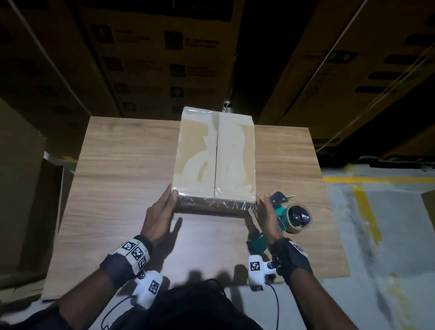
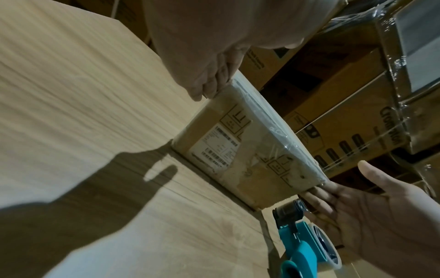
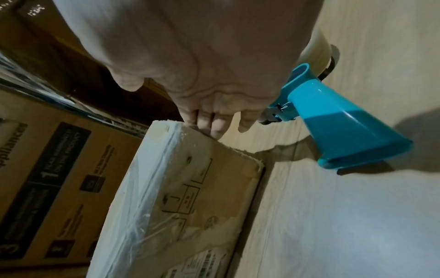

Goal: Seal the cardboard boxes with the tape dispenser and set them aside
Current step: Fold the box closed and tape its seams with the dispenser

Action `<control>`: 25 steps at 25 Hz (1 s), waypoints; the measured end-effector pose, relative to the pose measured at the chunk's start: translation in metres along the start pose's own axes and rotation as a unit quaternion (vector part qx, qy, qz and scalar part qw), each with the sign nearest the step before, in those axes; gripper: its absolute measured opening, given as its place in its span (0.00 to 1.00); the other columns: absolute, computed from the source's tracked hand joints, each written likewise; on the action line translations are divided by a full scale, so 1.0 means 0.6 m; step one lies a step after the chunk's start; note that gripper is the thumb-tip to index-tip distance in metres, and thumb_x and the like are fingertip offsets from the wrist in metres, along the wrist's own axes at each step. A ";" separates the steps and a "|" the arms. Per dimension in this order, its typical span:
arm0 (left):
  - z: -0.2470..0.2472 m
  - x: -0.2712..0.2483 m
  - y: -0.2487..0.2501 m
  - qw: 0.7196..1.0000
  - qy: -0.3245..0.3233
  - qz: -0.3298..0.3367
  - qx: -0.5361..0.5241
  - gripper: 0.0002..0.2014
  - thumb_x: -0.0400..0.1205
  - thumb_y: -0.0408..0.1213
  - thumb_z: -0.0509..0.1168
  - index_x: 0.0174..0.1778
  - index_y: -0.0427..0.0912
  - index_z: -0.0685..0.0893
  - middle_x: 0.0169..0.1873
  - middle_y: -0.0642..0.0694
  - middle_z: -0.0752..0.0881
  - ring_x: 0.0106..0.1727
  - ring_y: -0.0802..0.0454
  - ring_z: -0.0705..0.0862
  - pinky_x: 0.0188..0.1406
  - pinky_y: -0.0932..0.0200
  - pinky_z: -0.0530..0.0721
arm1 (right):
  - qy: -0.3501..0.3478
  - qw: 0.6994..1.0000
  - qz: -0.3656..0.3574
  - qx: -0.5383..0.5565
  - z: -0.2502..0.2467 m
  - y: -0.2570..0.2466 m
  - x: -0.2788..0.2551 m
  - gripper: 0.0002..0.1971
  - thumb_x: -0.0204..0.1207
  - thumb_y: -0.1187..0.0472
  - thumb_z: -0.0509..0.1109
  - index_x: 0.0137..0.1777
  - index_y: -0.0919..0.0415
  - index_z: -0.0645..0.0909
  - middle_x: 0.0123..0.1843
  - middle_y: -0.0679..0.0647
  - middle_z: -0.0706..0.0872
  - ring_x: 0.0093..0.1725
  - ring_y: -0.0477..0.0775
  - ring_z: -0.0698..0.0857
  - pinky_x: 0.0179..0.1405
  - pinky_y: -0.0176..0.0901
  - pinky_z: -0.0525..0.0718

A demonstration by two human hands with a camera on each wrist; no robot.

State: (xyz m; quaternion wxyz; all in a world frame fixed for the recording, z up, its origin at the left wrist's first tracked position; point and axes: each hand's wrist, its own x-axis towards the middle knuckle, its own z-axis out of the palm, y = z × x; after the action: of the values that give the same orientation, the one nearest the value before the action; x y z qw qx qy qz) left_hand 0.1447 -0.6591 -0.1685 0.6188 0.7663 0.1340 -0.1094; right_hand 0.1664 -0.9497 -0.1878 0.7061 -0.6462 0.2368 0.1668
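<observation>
We have the box [image 1: 217, 155] lying flat on the table [image 1: 119, 159], running from the centre toward the far edge at 12 o'clock, its top seam closed and glossy tape over the top and down the near face. We judge it stiff and fairly light: a small, low carton whose corners look crushed and frayed, so it will hold its shape under a side squeeze, though the tape film may be slippery under the fingers. The safest hold seems to be the two long sides near the bottom corners, palms flat, one on each side. Our left hand [image 1: 158, 213] sits at the near left corner, at 7 o'clock of the box, fingers straight and touching its side wall, thumb up by the top edge. Our right hand [image 1: 265, 219] is at 5 o'clock, fingers extended against the near right corner, curling round nothing. The dispenser [image 1: 290, 216] lies on the table just right of that hand, at 4 o'clock of the box, untouched as far as we can tell.
</observation>
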 end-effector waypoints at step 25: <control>-0.111 0.130 -0.007 0.913 -0.118 0.214 0.326 0.28 0.75 0.30 0.81 0.71 0.54 0.87 0.55 0.47 0.93 0.55 0.57 0.91 0.62 0.49 0.89 | -0.089 0.662 -0.236 -0.706 -0.050 -0.043 0.044 0.52 0.79 0.62 0.75 0.86 0.26 0.41 0.53 0.56 0.91 0.48 0.61 0.89 0.49 0.57 0.89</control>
State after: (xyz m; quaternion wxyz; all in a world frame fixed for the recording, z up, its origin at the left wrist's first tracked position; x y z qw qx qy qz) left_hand 0.2166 -0.5878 -0.1845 0.3547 0.9172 -0.1502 -0.1014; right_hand 0.1991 -0.9845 -0.1824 0.0712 -0.9672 -0.1766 0.1683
